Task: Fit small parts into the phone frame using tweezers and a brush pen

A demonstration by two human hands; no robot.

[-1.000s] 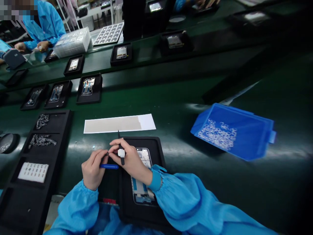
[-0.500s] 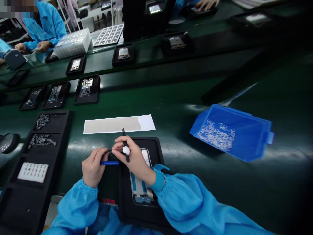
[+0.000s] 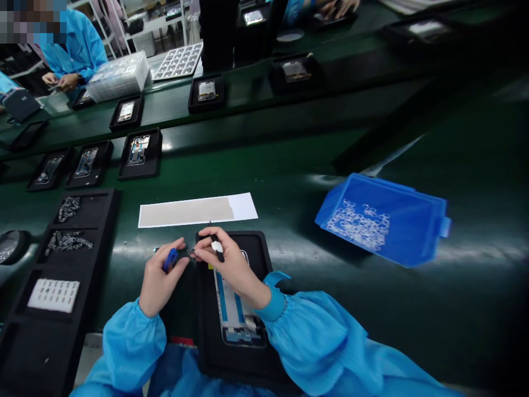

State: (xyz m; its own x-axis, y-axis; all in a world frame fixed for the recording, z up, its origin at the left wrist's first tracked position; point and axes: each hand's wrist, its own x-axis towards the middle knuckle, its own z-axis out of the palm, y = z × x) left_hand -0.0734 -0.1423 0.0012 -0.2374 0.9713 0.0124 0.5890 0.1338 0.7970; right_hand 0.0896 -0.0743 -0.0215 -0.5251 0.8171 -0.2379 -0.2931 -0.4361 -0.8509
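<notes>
I am standing in what appears to be an electronics assembly workshop, laid out as a production line. Indicators: long green work surfaces (image 3: 289, 248) run roughly parallel; black trays (image 3: 210, 331) are spaced along them, several carrying device frames (image 3: 230, 300) that resemble opened phones. Small components are sorted in bulk: dark parts (image 3: 68, 241) in a compartmented tray (image 3: 91, 207), white rings (image 3: 363, 226) in a blue bin (image 3: 413, 220). Opposite, a worker in a blue smock (image 3: 80, 41) is stationed near stacked clear plastic containers (image 3: 118, 78). White shelving (image 3: 159, 23) stands behind.
</notes>
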